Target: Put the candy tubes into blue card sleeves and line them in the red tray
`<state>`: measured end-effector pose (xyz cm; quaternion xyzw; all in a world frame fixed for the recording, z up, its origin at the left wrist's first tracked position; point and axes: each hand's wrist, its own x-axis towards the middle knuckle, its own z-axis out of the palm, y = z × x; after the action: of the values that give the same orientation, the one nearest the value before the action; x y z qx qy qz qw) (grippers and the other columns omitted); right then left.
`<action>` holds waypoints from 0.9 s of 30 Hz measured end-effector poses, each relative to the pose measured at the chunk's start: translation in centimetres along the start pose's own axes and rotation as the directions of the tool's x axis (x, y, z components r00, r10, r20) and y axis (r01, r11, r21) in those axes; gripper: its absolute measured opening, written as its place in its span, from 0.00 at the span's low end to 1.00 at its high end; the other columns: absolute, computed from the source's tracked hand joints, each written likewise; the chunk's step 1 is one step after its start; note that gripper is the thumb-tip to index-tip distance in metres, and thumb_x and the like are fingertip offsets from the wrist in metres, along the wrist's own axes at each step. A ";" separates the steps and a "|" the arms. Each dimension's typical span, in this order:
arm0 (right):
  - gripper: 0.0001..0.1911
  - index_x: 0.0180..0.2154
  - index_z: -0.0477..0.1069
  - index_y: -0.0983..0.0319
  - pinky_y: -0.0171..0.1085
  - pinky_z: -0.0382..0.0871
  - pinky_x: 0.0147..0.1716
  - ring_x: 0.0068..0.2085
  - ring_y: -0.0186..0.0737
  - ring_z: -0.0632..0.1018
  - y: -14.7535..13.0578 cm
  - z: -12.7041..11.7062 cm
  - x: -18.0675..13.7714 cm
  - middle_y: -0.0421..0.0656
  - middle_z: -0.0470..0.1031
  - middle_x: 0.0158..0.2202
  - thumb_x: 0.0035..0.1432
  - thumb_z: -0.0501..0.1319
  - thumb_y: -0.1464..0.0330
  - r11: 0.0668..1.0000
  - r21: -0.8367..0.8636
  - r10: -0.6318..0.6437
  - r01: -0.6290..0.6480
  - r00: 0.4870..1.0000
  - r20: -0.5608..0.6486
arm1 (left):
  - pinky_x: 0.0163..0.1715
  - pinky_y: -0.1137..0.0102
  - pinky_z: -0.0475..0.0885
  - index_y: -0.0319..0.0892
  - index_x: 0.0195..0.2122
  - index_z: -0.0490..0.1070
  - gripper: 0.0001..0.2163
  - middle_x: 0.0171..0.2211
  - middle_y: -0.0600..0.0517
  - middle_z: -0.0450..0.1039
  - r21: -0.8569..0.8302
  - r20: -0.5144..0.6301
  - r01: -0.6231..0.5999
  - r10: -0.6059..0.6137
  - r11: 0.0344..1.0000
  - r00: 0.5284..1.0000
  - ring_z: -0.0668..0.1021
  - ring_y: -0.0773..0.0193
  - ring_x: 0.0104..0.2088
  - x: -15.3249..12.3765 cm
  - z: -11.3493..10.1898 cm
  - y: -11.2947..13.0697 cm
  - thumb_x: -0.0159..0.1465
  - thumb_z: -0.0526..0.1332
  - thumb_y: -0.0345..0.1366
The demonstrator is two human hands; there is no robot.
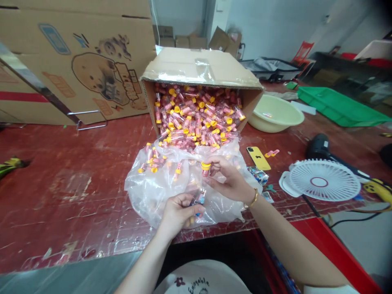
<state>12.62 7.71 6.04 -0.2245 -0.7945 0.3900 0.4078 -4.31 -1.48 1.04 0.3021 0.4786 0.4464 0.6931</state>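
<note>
Over one plastic bag (153, 192), left hand (179, 210) and right hand (228, 179) hold one tube (204, 169).

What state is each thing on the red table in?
Brown cardboard box, on its side, open, full.
Pink plastic tubes with yellow caps, capped, spilling out.
Round white fan, lying face up.
Yellow phone, face down.
Pale yellow basin, upright, looks empty.
Right hand, pinching one capped tube.
Left hand, gripping a small clear piece.
</note>
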 end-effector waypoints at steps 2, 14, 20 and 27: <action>0.14 0.47 0.62 0.61 0.36 0.67 0.35 0.36 0.34 0.71 0.2 -0.1 -0.2 0.43 0.66 0.38 0.59 0.60 0.73 0.999 0.038 0.001 -0.001 1.000 0.016 | 0.19 0.75 0.66 0.35 0.31 0.70 0.18 0.22 0.50 0.72 -0.023 0.006 -0.005 0.005 1.000 1.000 0.72 0.67 0.19 0.2 0.2 -0.2 0.46 0.73 0.40; 0.16 0.39 0.59 0.60 0.36 0.68 0.37 0.36 0.34 0.72 1.8 1.2 -2.3 0.41 0.69 0.34 0.56 0.65 0.65 0.778 0.533 0.355 -0.333 0.933 0.064 | 0.30 0.74 0.73 0.36 0.36 0.75 0.16 0.36 0.44 0.75 -0.179 0.057 0.061 -0.052 0.982 0.997 0.78 0.62 0.35 0.6 1.5 0.4 0.51 0.71 0.41; 0.15 0.39 0.59 0.60 0.34 0.66 0.34 0.34 0.33 0.71 1.3 1.7 -3.5 0.40 0.69 0.33 0.56 0.65 0.66 0.755 0.575 0.388 -0.314 0.922 -0.007 | 0.33 0.68 0.75 0.37 0.43 0.75 0.17 0.42 0.41 0.73 -0.269 0.167 0.179 -0.137 0.946 0.976 0.76 0.60 0.39 0.3 1.9 1.2 0.55 0.68 0.41; 0.16 0.35 0.61 0.61 0.34 0.68 0.33 0.33 0.34 0.72 1.0 1.7 -3.0 0.40 0.70 0.32 0.53 0.68 0.65 0.753 0.580 0.416 -0.312 0.908 -0.053 | 0.33 0.70 0.75 0.36 0.40 0.75 0.16 0.32 0.48 0.73 -0.232 0.153 0.178 -0.145 0.956 0.977 0.74 0.69 0.28 0.4 2.7 1.3 0.53 0.71 0.38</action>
<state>13.00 5.52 3.24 -0.2801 -0.5459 0.6552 0.4407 -2.14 -0.58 2.94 0.2037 0.3954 0.4221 0.7899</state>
